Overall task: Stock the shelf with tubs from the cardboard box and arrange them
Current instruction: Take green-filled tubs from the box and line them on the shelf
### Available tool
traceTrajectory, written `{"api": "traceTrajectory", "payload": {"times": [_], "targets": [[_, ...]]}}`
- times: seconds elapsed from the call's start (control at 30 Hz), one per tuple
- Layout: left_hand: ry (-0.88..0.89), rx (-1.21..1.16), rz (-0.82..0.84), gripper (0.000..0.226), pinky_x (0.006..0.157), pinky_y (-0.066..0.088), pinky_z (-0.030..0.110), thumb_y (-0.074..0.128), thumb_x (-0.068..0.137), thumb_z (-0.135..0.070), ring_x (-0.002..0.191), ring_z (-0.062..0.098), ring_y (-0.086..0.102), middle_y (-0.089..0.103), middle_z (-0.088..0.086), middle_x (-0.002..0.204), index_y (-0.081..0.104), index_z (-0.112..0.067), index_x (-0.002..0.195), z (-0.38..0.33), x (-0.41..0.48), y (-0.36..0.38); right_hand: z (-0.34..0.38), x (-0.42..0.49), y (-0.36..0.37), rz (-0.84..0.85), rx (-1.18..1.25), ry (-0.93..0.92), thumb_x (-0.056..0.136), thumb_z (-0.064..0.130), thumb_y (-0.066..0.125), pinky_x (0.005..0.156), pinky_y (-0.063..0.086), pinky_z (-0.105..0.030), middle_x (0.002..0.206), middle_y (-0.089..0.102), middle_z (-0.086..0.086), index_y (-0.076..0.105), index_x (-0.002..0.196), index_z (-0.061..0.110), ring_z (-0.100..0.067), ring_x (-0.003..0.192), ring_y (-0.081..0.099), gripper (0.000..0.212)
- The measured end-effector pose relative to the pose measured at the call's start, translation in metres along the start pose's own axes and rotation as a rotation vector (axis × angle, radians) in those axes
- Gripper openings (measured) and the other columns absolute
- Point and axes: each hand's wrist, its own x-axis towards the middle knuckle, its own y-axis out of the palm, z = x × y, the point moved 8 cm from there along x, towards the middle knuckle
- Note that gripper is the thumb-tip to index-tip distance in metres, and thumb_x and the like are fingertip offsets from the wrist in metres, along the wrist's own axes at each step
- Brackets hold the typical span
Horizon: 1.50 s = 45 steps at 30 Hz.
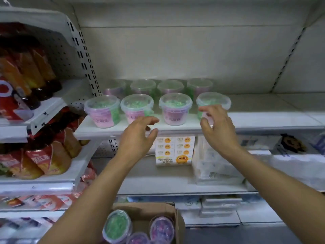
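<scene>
Eight tubs [175,108] sit in two rows mid-frame on the shelf [263,118]; the left hand [138,136] and right hand [219,128] hover before them, fingers loosely spread, gripping nothing.

Pink-and-green tubs [175,110] — white shelf [263,120]

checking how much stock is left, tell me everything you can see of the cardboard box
The cardboard box is plain brown and open-topped. It sits low in the view under the shelves, cut off by the frame's bottom edge. Its back and right walls show. Inside lie three clear-lidded tubs, tilted: a green tub at left, two purple tubs beside it.
</scene>
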Motion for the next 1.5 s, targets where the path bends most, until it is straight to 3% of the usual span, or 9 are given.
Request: {"api": "traceTrajectory", "payload": {"times": [0.17,0.37,0.5,0.7,0.83,0.93,1.1,1.3,1.5], "targets": [[-0.258,-0.127,0.136,0.022,0.081,0.053,0.031,0.065,0.086,-0.020,0.074,0.000,0.060,0.064,-0.015,0.086,0.066,-0.025,0.107,0.103,-0.061,-0.005,0.040,-0.067,0.077,0.233,0.111,-0.022,0.086,0.015,0.051,0.073,0.049,-0.037,0.092,0.063,0.006,0.069,0.095,0.023,-0.009,0.079,0.055,0.022],[-0.610,-0.276,0.204,0.013,0.068,0.051,0.020,0.065,0.086,-0.012,0.075,0.019,0.064,0.068,0.006,0.085,0.065,-0.019,0.097,0.220,-0.150,0.003,0.026,-0.172,0.208,0.681,0.193,0.207,0.079,0.030,0.044,0.078,0.053,-0.042,0.090,0.070,0.008,0.068,0.091,0.031,-0.015,0.082,0.064,0.026],[-0.895,-0.410,0.120,0.016,0.063,0.051,0.030,0.070,0.079,-0.009,0.065,0.021,0.062,0.066,0.005,0.074,0.065,-0.023,0.081,0.291,-0.220,0.013,0.016,-0.236,0.283,0.952,0.154,0.221,0.087,0.022,0.052,0.082,0.053,-0.034,0.091,0.073,0.006,0.072,0.089,0.025,-0.015,0.082,0.068,0.021],[-1.247,-0.520,0.028,0.023,0.040,0.041,0.016,0.054,0.089,0.003,0.044,0.009,0.056,0.060,0.011,0.077,0.057,-0.002,0.112,0.349,-0.319,0.018,0.024,-0.296,0.339,1.187,0.199,0.314,0.091,0.008,0.054,0.067,0.042,-0.012,0.086,0.066,0.006,0.072,0.098,0.009,0.006,0.064,0.054,0.019],[-1.423,-0.614,0.003,0.008,0.049,0.044,0.021,0.057,0.090,-0.003,0.057,0.022,0.055,0.060,0.015,0.078,0.059,-0.009,0.085,0.357,-0.347,0.031,0.025,-0.326,0.374,1.232,0.167,0.431,0.091,0.014,0.057,0.085,0.052,-0.032,0.102,0.070,-0.005,0.068,0.105,0.010,-0.016,0.090,0.065,0.018],[-1.427,-0.709,-0.044,0.006,0.062,0.047,0.031,0.054,0.095,-0.016,0.065,0.026,0.058,0.061,0.015,0.089,0.057,-0.011,0.098,0.363,-0.332,0.046,0.014,-0.335,0.393,1.245,0.111,0.600,0.092,0.019,0.053,0.078,0.057,-0.044,0.090,0.067,-0.010,0.060,0.113,0.004,-0.022,0.079,0.065,0.026],[-1.427,-0.615,-0.053,0.027,0.055,0.053,0.033,0.052,0.095,-0.040,0.073,0.034,0.067,0.064,0.018,0.099,0.049,-0.024,0.116,0.390,-0.307,0.060,-0.011,-0.344,0.425,1.173,0.160,0.925,0.098,0.026,0.048,0.077,0.058,-0.040,0.081,0.057,-0.003,0.026,0.147,0.008,-0.025,0.076,0.066,0.057],[-1.424,-0.463,-0.115,0.043,0.072,0.060,0.047,0.066,0.086,-0.034,0.062,0.028,0.065,0.062,0.007,0.097,0.058,-0.015,0.124,0.403,-0.300,0.060,-0.017,-0.354,0.447,1.020,0.303,1.154,0.096,0.015,0.054,0.046,0.049,-0.030,0.063,0.056,-0.013,0.059,0.099,-0.006,-0.019,0.045,0.050,0.021],[-1.435,-0.654,-0.097,0.031,0.064,0.059,0.037,0.064,0.087,-0.030,0.100,0.031,0.061,0.058,0.010,0.124,0.057,-0.031,0.118,0.387,-0.301,0.057,-0.012,-0.329,0.421,0.968,0.376,1.179,0.098,0.014,0.047,0.037,0.027,-0.024,0.057,0.048,-0.008,0.057,0.083,0.005,-0.014,0.044,0.035,0.019]]}}
